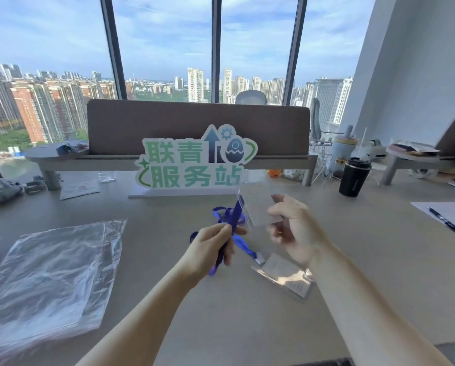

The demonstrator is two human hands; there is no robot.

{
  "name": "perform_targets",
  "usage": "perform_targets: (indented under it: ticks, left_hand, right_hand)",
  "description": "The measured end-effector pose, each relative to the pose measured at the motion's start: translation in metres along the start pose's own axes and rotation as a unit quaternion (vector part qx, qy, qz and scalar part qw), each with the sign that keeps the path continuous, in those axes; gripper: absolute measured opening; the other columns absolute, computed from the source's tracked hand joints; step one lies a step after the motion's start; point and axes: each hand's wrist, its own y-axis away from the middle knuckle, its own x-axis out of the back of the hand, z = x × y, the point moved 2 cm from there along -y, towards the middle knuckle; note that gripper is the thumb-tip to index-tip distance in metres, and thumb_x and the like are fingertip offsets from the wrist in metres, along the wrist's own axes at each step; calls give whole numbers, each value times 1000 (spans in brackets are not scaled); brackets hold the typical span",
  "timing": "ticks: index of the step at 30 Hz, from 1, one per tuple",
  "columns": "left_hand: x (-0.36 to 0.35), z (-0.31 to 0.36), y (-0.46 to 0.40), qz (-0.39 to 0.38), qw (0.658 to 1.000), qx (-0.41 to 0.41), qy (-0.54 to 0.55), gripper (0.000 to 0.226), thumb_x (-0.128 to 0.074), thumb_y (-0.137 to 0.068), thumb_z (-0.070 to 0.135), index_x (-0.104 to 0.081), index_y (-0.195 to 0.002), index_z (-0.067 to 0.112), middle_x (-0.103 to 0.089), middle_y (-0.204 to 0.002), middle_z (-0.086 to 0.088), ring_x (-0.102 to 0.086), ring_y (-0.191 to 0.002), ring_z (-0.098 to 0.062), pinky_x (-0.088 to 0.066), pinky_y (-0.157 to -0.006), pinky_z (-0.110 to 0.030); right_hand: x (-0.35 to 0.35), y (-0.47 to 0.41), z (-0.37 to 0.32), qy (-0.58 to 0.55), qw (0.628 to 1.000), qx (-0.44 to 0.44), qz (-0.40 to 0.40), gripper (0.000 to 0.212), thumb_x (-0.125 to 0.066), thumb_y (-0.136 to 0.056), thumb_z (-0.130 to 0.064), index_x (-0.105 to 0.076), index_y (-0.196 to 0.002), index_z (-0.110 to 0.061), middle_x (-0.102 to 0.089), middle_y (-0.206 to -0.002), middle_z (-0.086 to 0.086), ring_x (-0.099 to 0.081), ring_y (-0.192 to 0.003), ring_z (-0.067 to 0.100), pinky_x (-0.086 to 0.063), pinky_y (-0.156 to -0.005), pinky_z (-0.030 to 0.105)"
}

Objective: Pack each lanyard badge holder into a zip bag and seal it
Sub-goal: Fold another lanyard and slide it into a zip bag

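My left hand [212, 248] pinches a blue lanyard [233, 220] above the desk, with its loose loops hanging around the fingers. The strap runs up to a clear badge holder [258, 207], which my right hand [295, 228] grips by its right edge, holding it upright. Below my right wrist, more clear badge holders [284, 276] lie flat on the desk, one with a blue strap end. A pile of clear zip bags [49, 276] lies flat at the left.
A green and white sign [192, 165] stands at the desk's middle back, in front of a brown partition [197, 125]. A black cup [354, 178] stands at the right; a pen [445, 220] on paper lies further right. A glass [107, 176] and leaflet [80, 188] sit at the back left.
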Motion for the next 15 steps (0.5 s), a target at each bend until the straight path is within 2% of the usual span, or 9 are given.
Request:
perform_targets:
  ticks: [2, 3, 4, 6, 8, 10, 11, 12, 15]
  left_hand:
    - [-5, 8, 6, 6, 996, 10, -88, 32, -39, -101, 24, -70, -96, 17, -39, -56, 8, -38, -48, -13, -40, -57, -28]
    - [-6, 14, 10, 7, 991, 9, -137, 30, -40, -100, 26, -69, -95, 20, -36, -57, 9, -35, -48, -12, -37, -53, -27]
    - [-7, 20, 14, 2, 982, 0, -190, 29, -41, -99, 29, -69, -95, 22, -35, -56, 10, -33, -48, -12, -34, -52, -27]
    - [-6, 35, 21, -17, 953, -29, -302, 28, -43, -98, 32, -68, -92, 20, -37, -54, 8, -32, -49, -15, -32, -53, -30]
    - [-3, 52, 27, -29, 920, -49, -387, 27, -46, -96, 34, -65, -84, 20, -43, -55, 5, -36, -49, -15, -35, -57, -33]
    - [1, 70, 31, -32, 902, -63, -425, 25, -49, -94, 37, -61, -75, 25, -52, -59, 6, -42, -52, -11, -39, -59, -33]
    - [4, 78, 32, -36, 898, -69, -434, 25, -52, -93, 38, -59, -73, 25, -55, -62, 5, -45, -54, -11, -41, -60, -33]
    - [6, 86, 33, -43, 897, -74, -434, 25, -55, -91, 38, -59, -72, 23, -57, -64, 4, -46, -56, -11, -43, -61, -33]
    - [13, 99, 34, -52, 929, -79, -357, 19, -62, -87, 34, -65, -75, 20, -64, -72, -4, -53, -63, -20, -48, -67, -38]
  right_hand:
    - [3, -1, -8, 67, 996, 51, 30, 22, -53, -91, -2, -64, -104, -15, -65, -75, 8, -42, -40, 11, -31, -35, 19]
    - [6, -1, -13, 151, 982, 90, 63, 26, -55, -92, -6, -66, -112, -17, -64, -74, 6, -44, -42, 11, -36, -38, 21]
    - [8, 0, -19, 263, 950, 138, 101, 29, -57, -92, -11, -66, -117, -22, -62, -70, 2, -48, -46, 11, -42, -44, 24]
    - [9, 5, -30, 489, 830, 233, 136, 35, -57, -92, -21, -64, -124, -34, -67, -76, -1, -61, -67, 19, -52, -66, 32]
    - [4, 13, -40, 622, 730, 265, 97, 36, -55, -93, -26, -61, -126, -42, -74, -96, 1, -64, -84, 24, -52, -78, 36]
    - [-3, 21, -47, 692, 685, 230, -3, 34, -53, -95, -28, -61, -123, -45, -70, -91, -6, -56, -76, 16, -47, -75, 33]
    - [-5, 26, -49, 704, 680, 195, -66, 32, -55, -95, -27, -62, -119, -46, -63, -82, -14, -50, -69, 10, -44, -71, 31]
    - [-6, 30, -50, 693, 691, 156, -131, 30, -57, -94, -25, -65, -115, -46, -55, -72, -17, -46, -64, 6, -41, -68, 29]
    - [-5, 38, -53, 552, 788, 70, -264, 28, -64, -91, -14, -73, -106, -37, -43, -61, -9, -37, -57, 9, -34, -63, 26]
